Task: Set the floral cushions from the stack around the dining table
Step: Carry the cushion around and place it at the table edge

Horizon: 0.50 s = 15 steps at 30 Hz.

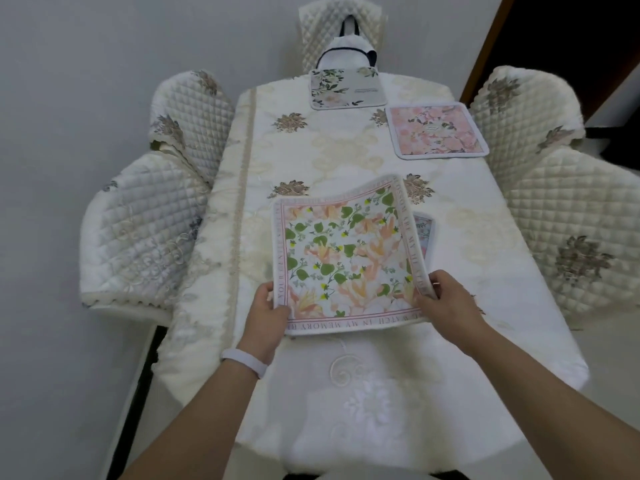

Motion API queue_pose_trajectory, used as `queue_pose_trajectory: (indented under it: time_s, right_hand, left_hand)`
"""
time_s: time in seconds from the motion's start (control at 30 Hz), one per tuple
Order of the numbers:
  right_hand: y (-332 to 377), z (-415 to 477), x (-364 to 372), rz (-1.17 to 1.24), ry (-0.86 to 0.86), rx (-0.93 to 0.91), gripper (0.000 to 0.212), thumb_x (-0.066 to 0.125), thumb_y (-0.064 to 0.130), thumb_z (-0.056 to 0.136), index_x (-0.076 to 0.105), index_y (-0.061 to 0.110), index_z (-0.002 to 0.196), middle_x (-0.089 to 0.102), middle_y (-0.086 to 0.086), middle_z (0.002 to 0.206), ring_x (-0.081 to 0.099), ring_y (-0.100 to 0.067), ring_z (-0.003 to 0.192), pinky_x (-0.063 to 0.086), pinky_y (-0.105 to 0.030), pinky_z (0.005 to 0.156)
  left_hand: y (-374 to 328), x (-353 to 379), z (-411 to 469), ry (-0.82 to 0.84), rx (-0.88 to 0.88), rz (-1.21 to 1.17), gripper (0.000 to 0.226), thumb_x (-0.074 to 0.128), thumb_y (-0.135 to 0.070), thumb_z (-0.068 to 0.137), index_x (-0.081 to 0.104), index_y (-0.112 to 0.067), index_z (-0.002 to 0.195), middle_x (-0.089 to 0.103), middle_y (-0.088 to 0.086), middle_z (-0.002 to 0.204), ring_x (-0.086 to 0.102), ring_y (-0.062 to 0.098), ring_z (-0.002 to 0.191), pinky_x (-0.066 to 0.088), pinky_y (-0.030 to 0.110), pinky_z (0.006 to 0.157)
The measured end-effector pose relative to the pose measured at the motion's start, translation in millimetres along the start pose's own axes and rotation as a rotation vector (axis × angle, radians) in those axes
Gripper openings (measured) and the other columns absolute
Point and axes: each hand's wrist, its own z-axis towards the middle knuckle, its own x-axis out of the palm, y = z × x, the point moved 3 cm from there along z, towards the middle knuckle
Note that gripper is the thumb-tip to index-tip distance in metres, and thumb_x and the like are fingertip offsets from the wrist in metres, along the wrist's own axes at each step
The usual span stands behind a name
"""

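Both hands grip a square peach-and-green floral cushion with a pink lettered border (pixel 346 258) over the near-centre of the cream embroidered tablecloth-covered table (pixel 311 150): left hand (pixel 268 306) pinches its near-left corner, right hand (pixel 446 299) clasps its right edge, and the far-right corner curls up. A sliver of another floral cushion (pixel 425 233) shows beneath its right side. A pink floral square cushion (pixel 435 130) lies flat far right and a white cushion with green leaves (pixel 346 87) at the far end; quilted cream chair covers (pixel 138 237) flank both sides.
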Motion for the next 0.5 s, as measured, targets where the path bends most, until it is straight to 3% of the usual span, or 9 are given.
queue_pose_trajectory:
  time_s: [0.1, 0.23, 0.37, 0.5]
  right_hand:
    - [14, -10, 0, 0.110, 0.001, -0.036, 0.013, 0.065, 0.021, 0.092, 0.056, 0.020, 0.101, 0.065, 0.006, 0.091, 0.063, -0.013, 0.078, 0.042, -0.027, 0.055]
    - [26, -14, -2, 0.193, 0.078, -0.097, 0.023, 0.065, 0.013, 0.090, 0.057, 0.025, 0.108, 0.068, 0.004, 0.100, 0.068, -0.018, 0.088, 0.059, -0.041, 0.072]
    - [34, -20, -4, 0.161, 0.142, -0.154, 0.021, 0.066, 0.013, 0.088, 0.057, 0.026, 0.102, 0.068, 0.005, 0.100, 0.067, -0.019, 0.089, 0.059, -0.043, 0.075]
    - [41, -28, 7, 0.175, 0.205, -0.217, 0.022, 0.067, 0.014, 0.089, 0.056, 0.026, 0.103, 0.067, 0.009, 0.099, 0.066, -0.017, 0.090, 0.057, -0.042, 0.079]
  left_hand:
    - [-12, -15, -15, -0.028, 0.063, -0.032, 0.040, 0.047, 0.011, 0.088, 0.054, -0.024, 0.105, 0.068, 0.005, 0.105, 0.067, 0.024, 0.090, 0.056, 0.032, 0.058]
    - [-18, -24, -41, -0.099, 0.116, -0.076, 0.040, 0.048, 0.012, 0.089, 0.053, -0.023, 0.106, 0.068, 0.005, 0.108, 0.068, 0.025, 0.092, 0.055, 0.033, 0.058]
    - [-23, -28, -77, -0.170, 0.137, -0.147, 0.039, 0.045, 0.015, 0.089, 0.052, -0.019, 0.108, 0.067, 0.005, 0.102, 0.068, 0.018, 0.080, 0.054, 0.029, 0.051]
    - [-20, -42, -107, -0.269, 0.167, -0.195, 0.040, 0.045, 0.015, 0.089, 0.053, -0.021, 0.105, 0.068, 0.006, 0.103, 0.070, 0.022, 0.083, 0.056, 0.032, 0.054]
